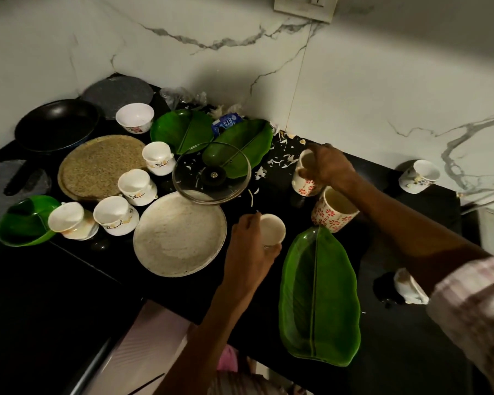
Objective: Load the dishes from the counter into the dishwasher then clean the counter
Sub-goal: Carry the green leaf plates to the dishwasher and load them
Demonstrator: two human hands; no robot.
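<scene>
Worktop [411, 352] of glossy black stone runs into a corner under white marble-veined wall tiles [354, 89], with a switch plate [304, 7] high on the back wall. The left hand [248, 246] curls round a small white cup [272, 230] near the front edge, just right of a round speckled plate [180, 233]. The right hand [327, 166] reaches toward the back wall and grips the rim of a red-flowered mug [304, 182]; a second red-flowered mug [332, 210] leans just beside it. A long green leaf-shaped plate [320, 297] lies by the front edge, and two more [183, 129] sit near the back with a glass lid [211, 173] resting partly over one. White cups [137, 186] cluster left of centre beside a round woven mat [97, 166]; a black frying pan [57, 125] sits toward the left back corner. White scraps [283, 149] litter the surface by the wall, and another cup [419, 176] stands at the right back.
</scene>
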